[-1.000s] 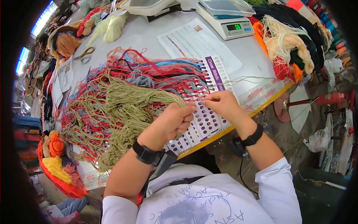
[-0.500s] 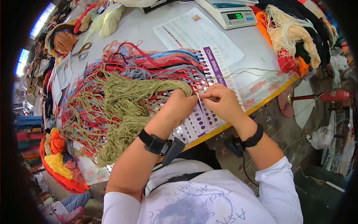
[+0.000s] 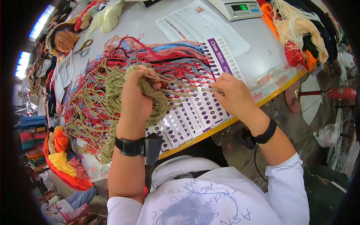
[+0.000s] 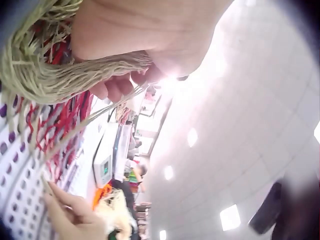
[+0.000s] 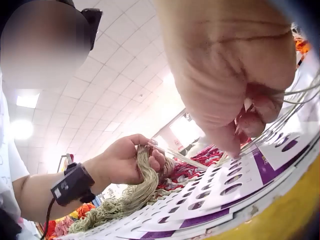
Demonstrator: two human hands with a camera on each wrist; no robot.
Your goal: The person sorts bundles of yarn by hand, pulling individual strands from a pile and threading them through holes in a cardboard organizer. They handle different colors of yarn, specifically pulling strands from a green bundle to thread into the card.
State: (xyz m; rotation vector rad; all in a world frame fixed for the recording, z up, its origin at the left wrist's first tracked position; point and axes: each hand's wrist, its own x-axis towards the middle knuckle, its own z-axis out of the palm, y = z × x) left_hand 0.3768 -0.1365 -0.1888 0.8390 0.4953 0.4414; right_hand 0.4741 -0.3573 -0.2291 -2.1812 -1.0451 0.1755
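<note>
My left hand (image 3: 135,99) grips a skein of olive-green thread (image 3: 159,103), its fingers curled round the bundle; the loose lengths spread over the table to the left. From that hand a few strands (image 3: 170,79) stretch to a white and purple punched card (image 3: 204,107), one of several overlapping at the table edge. Over the card's holes, my right hand (image 3: 238,95) pinches olive thread between thumb and forefinger. The left wrist view shows the skein (image 4: 55,82) hanging in a loop below the left palm. Red, blue and grey threads (image 3: 180,62) hang from the cards' holes.
Printed sheets (image 3: 202,28) lie behind the cards, with a digital scale (image 3: 243,10) at the back. Beige, orange and black yarn hanks (image 3: 300,28) are heaped at the right. Scissors (image 3: 84,45) lie at the left. A yellow strip (image 3: 277,88) runs along the table's front edge.
My left hand has moved left and away from the right hand, raising the green skein and stretching strands between them. The right hand stays over the card, still pinching thread.
</note>
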